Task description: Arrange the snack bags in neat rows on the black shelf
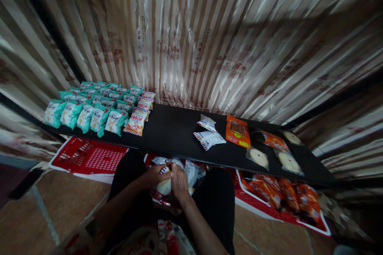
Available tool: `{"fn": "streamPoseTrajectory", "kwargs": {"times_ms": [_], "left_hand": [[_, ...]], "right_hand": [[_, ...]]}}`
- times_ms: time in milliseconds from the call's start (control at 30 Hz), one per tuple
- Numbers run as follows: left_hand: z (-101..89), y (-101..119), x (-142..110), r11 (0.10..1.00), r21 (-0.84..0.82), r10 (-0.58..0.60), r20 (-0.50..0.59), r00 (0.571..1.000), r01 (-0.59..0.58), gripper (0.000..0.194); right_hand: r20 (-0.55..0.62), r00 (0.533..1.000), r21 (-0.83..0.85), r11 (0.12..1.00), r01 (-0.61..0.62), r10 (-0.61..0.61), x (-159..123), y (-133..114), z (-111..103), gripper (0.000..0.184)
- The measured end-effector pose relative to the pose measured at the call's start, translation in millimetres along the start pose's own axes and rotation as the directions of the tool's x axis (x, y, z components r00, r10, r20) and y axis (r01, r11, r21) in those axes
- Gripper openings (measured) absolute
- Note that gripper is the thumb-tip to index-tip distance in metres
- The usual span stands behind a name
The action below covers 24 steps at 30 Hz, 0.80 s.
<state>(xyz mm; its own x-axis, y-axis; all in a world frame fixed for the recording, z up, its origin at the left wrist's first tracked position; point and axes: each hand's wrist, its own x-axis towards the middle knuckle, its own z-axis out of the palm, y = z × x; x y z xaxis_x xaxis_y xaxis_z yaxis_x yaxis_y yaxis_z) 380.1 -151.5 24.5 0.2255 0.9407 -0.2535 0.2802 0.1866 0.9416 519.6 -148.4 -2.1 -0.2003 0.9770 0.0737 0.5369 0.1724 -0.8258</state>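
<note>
- patterned shirt [167,235] nearest, then dark trousers [218,195], knees apart; a red basket [156,198] of packets sits between them.

- state of the hands?

- left hand [155,177] curled, gripping a pale packet [164,187] over that basket. right hand [180,183] bent in close beside it, fingers partly folded; from where i stand i cannot tell whether it grips too.

- proper handling, in your judgement?

- hold lightly by the sealed edge, so the contents are not crushed. keep it clear of its neighbours and the rim when lifting. a hard squeeze could split the wrapper.

- the surface?

- black desk [173,127], long and narrow. green packets [98,107] stand in rows at the left, red-and-white packets [138,116] in a file beside them. two white packets [210,139] lie right of the middle, then an orange packet [237,131] and wrapped round cakes [259,157].

- and the room?

- dim. striped curtain [179,28] behind the desk, tiled floor [74,191] below, another basket [104,161] low at the left.
</note>
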Motion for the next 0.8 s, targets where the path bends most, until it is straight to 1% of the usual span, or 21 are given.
{"fn": "streamPoseTrajectory", "kwargs": {"times_ms": [100, 200, 300, 433, 533, 600, 667, 733, 800], "left_hand": [[-5.9, 7.0, 3.0, 0.999, -0.048, 0.014, 0.144, 0.990, -0.007, 0.034], [-11.6, 11.4, 6.5, 0.993, -0.107, -0.032, 0.172, 0.985, 0.051, 0.040], [-17.0, 12.6, 10.9, 0.993, -0.096, -0.051, 0.160, 0.986, 0.067, 0.043], [-23.4, 9.6, 17.0, 0.996, -0.066, -0.049, 0.181, 0.982, 0.062, 0.043], [-26.2, 5.7, 20.5, 0.990, -0.100, -0.079, 0.213, 0.974, 0.102, 0.046], [-26.9, 2.9, 21.9, 0.981, -0.152, -0.085, 0.244, 0.966, 0.124, 0.047], [-26.9, -0.2, 22.6, 0.963, -0.237, -0.061, 0.263, 0.963, 0.126, 0.046], [-26.8, -3.8, 22.9, 0.943, -0.310, -0.041, 0.247, 0.968, 0.119, 0.043], [-26.6, -7.3, 22.9, 0.931, -0.344, -0.044, 0.229, 0.972, 0.123, 0.040]], "right_hand": [[0.023, 0.999, 0.004, 0.999, 0.044, -0.044, -1.7, 1.3, -4.3, 0.050], [0.049, 0.995, -0.025, 0.996, 0.089, -0.088, -2.9, 2.7, -5.6, 0.042], [0.106, 0.989, -0.080, 0.991, 0.109, -0.101, -3.3, 1.0, -4.9, 0.038], [0.153, 0.988, -0.140, 0.990, 0.024, -0.003, -1.3, -5.3, -4.9, 0.039], [0.164, 0.986, -0.153, 0.988, -0.010, 0.036, 0.9, -8.8, -6.7, 0.043], [0.156, 0.986, -0.152, 0.988, -0.029, 0.053, 2.2, -9.2, -7.7, 0.045], [0.141, 0.987, -0.156, 0.986, -0.052, 0.075, 3.0, -8.1, -7.9, 0.046], [0.113, 0.987, -0.165, 0.981, -0.097, 0.116, 3.5, -6.1, -6.9, 0.048], [0.074, 0.982, -0.180, 0.971, -0.156, 0.172, 3.9, -4.2, -5.2, 0.050]]}}
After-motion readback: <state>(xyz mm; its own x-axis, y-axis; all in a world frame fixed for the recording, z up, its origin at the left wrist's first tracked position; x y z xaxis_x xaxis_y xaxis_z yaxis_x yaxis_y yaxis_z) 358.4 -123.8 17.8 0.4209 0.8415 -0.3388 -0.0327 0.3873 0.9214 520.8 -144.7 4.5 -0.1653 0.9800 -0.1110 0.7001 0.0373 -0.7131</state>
